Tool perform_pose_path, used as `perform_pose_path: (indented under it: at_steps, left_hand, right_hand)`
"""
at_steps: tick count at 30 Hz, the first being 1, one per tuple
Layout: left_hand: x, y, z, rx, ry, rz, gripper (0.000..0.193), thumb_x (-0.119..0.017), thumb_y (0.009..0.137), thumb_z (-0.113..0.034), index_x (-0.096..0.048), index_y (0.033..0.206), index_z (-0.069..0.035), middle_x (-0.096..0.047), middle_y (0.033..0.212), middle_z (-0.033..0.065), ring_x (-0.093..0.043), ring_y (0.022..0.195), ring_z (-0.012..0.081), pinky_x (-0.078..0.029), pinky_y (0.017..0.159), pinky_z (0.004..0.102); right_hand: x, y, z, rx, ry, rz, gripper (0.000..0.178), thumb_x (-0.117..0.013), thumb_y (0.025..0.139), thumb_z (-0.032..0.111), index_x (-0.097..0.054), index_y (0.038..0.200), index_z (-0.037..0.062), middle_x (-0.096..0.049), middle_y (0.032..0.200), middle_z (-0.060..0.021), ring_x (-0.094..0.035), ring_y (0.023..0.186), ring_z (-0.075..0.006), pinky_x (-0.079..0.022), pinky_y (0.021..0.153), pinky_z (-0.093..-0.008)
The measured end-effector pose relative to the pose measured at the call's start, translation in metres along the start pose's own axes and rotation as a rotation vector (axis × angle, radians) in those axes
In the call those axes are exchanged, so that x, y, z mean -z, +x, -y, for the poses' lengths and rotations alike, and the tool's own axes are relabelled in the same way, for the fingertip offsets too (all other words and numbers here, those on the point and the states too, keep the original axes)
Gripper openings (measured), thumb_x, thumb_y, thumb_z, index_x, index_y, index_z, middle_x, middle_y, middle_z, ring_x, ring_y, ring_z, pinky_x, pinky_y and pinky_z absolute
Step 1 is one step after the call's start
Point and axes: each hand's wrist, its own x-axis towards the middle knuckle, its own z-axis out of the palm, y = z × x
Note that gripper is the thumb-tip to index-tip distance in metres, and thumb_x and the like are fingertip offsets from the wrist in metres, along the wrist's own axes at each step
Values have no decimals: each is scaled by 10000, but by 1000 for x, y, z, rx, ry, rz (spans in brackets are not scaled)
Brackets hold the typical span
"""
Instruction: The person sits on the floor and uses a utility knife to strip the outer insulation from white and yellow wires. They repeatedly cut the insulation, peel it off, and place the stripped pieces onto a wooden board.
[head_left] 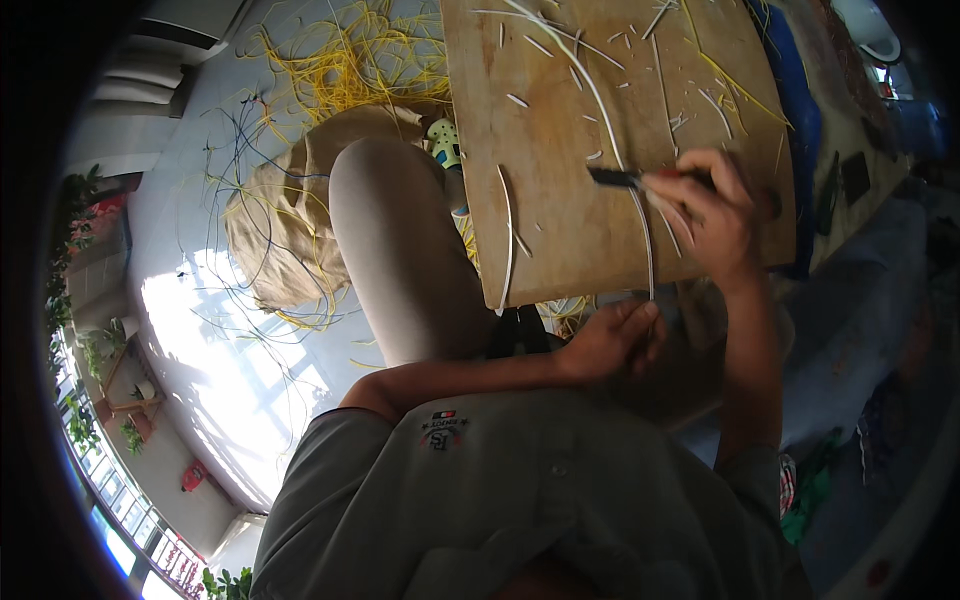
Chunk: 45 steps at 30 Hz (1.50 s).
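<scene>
A long white cable (604, 112) runs down the wooden board (560, 235) from its far edge to its near edge. At the near edge, my left hand (612, 342) is closed in a pinch on the cable's end. My right hand (712, 208) is wrapped round a black and red utility knife (614, 178). The knife lies across the cable, its black front end pointing left; motion blurs it a little, and I cannot tell whether the blade touches the cable.
Short white sheath scraps (517, 100) and a longer white strip (508, 235) lie on the board. Yellow wire (737, 80) crosses its far right. On the floor to the left are a tangle of yellow wire (365, 60) and a brown paper sack (270, 225) with loose wires over it.
</scene>
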Motion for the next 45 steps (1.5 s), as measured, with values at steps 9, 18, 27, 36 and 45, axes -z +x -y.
perform_pose_path:
  at_steps: [9,18,27,36,45]
  left_hand:
    - [-18,-13,25,100,247,199,341,-389,946,-305,-499,1076,-10,-604,813,60,-578,633,127,-476,564,261]
    - [-22,2,6,67,-94,-147,307,-433,931,-263,-461,1108,-15,-560,998,75,-551,752,130,-464,637,271]
    - [-20,4,-4,26,-163,-88,320,-395,943,-317,-487,1002,-17,-582,810,80,-555,638,142,-460,563,263]
    - [-13,2,-9,-63,83,-148,317,-356,957,-313,-493,888,-36,-544,646,66,-489,491,121,-398,462,237]
    - [-11,1,-13,-20,86,-138,301,-344,962,-299,-489,860,-56,-530,608,49,-449,442,93,-352,413,216]
  right_hand:
    - [22,-70,28,-95,-25,47,201,-705,659,166,-663,850,209,-512,825,-21,-514,778,-238,-428,674,-357]
    - [14,-77,25,-95,-15,-67,163,-692,669,162,-664,828,185,-517,816,-15,-512,761,-230,-427,651,-346]
    - [13,-80,25,-137,32,-54,192,-702,652,144,-661,832,196,-505,814,3,-512,764,-215,-424,645,-343]
    - [18,-83,21,-66,-6,-46,219,-704,646,127,-666,849,197,-497,828,-21,-512,777,-222,-428,652,-344]
    - [21,-75,20,-85,10,3,203,-698,654,131,-672,846,189,-507,826,-19,-512,768,-218,-428,654,-337]
